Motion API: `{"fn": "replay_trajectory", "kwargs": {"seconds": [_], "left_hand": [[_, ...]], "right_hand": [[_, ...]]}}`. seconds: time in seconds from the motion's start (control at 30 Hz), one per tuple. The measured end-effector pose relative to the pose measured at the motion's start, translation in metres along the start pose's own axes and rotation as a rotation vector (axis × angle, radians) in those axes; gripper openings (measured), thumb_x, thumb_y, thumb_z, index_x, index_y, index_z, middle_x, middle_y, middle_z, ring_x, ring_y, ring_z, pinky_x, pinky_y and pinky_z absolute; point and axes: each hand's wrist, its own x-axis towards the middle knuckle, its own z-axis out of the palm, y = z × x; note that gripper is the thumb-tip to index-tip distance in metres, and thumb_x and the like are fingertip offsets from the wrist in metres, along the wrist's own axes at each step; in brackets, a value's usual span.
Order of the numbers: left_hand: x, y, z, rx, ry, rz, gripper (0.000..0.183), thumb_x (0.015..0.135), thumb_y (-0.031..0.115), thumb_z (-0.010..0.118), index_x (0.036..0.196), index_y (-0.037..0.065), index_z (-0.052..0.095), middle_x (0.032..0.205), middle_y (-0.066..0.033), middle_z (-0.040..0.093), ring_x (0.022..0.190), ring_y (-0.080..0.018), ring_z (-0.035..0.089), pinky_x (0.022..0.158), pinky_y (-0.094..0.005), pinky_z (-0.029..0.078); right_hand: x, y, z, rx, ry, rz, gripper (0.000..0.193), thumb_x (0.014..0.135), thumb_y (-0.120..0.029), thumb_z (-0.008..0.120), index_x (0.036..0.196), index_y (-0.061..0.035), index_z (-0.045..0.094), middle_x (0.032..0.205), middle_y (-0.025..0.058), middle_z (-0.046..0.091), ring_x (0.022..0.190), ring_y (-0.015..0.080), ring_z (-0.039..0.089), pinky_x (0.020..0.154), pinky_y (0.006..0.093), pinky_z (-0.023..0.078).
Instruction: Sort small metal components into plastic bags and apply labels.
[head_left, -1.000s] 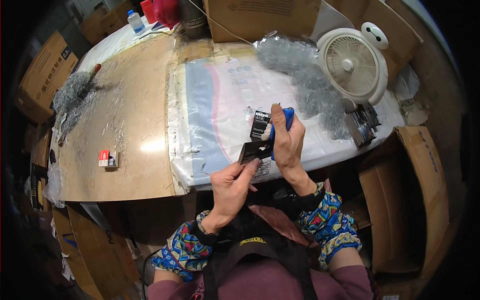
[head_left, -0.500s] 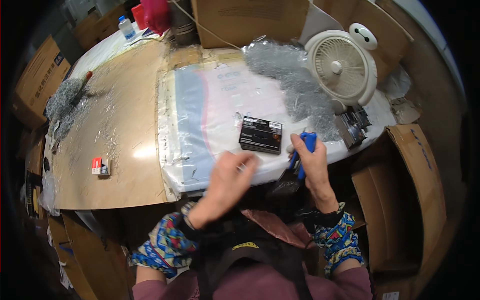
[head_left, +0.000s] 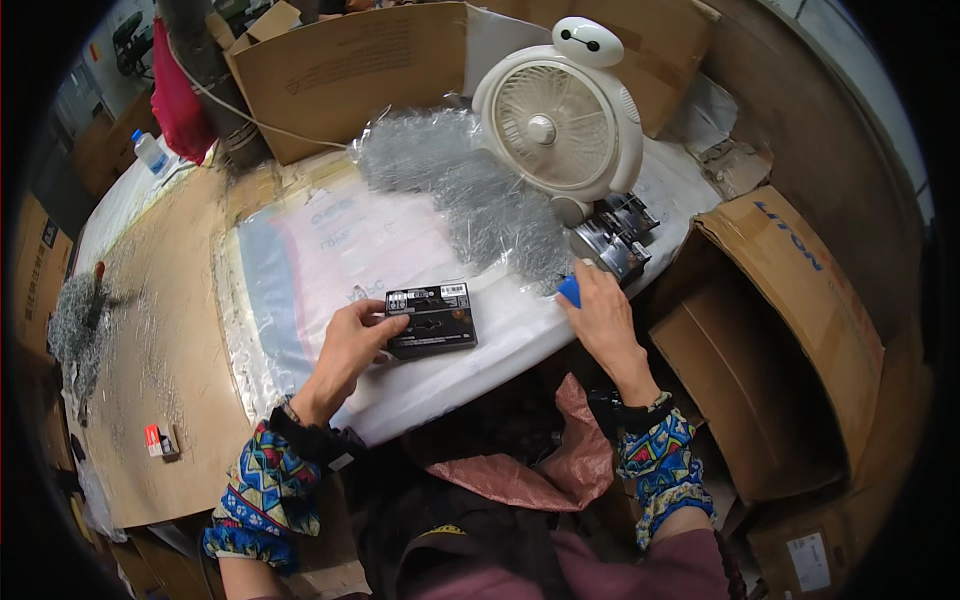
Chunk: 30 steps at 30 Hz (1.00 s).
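On the table's near edge lies a small stack of flat black boxes with white and orange print. My left hand grips its left side, thumb on top and fingers along the edge. My right hand is closed around a blue-handled tool. Only a bit of the handle shows, so its working end is hidden. Just beyond the right fingertips stand more black boxes, close to the fan's base.
A white fan stands at the back, beside crumpled clear plastic film. An open carton is at the right, below table height. A small red-and-white box lies on the brown board, left. Pink bubble wrap hangs near my lap.
My left hand has come down onto the black box stack and taken hold of it. The right hand with the blue-handled tool has moved toward the boxes by the fan. The view has swung right.
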Motion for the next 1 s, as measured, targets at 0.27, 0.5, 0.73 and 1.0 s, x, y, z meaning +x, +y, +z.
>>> {"fn": "replay_trajectory", "kwargs": {"seconds": [0.27, 0.5, 0.73, 1.0], "left_hand": [[0.006, 0.015, 0.042, -0.029, -0.14, -0.035, 0.039, 0.082, 0.018, 0.07, 0.112, -0.004, 0.058, 0.078, -0.0058, 0.065, 0.064, -0.0088, 0.058, 0.053, -0.0219, 0.043], [0.058, 0.023, 0.041, 0.132, 0.096, 0.135, 0.061, 0.078, 0.027, 0.074, 0.12, -0.011, 0.05, 0.1, -0.0173, 0.063, 0.091, -0.0217, 0.061, 0.08, -0.0301, 0.048], [0.111, 0.056, 0.068, 0.1, 0.059, 0.061, 0.097, 0.064, 0.026, 0.085, 0.134, -0.011, 0.03, 0.114, -0.0237, 0.054, 0.102, -0.028, 0.056, 0.088, -0.0336, 0.045], [0.141, 0.053, 0.073, -0.005, -0.096, 0.153, 0.079, 0.065, 0.019, 0.083, 0.127, -0.005, 0.039, 0.121, -0.0228, 0.047, 0.108, -0.0266, 0.051, 0.084, -0.0337, 0.047]], "right_hand": [[0.047, -0.016, 0.025, 0.174, -0.115, -0.099, 0.029, 0.076, -0.013, 0.069, 0.096, 0.002, 0.055, 0.096, 0.0209, 0.059, 0.093, 0.0381, 0.057, 0.081, 0.0441, 0.047], [0.052, -0.018, 0.024, 0.291, -0.102, -0.1, 0.042, 0.076, -0.016, 0.07, 0.111, 0.0016, 0.056, 0.107, 0.0242, 0.054, 0.098, 0.0404, 0.055, 0.083, 0.0435, 0.046], [0.064, -0.008, 0.025, 0.226, -0.077, -0.02, 0.063, 0.074, -0.021, 0.074, 0.128, 0.0005, 0.048, 0.132, 0.0356, 0.035, 0.113, 0.0493, 0.046, 0.094, 0.0459, 0.042], [0.073, -0.003, 0.029, 0.265, -0.089, -0.053, 0.064, 0.071, -0.021, 0.076, 0.126, -0.0015, 0.051, 0.123, 0.0343, 0.043, 0.109, 0.0481, 0.049, 0.091, 0.0447, 0.044]]}}
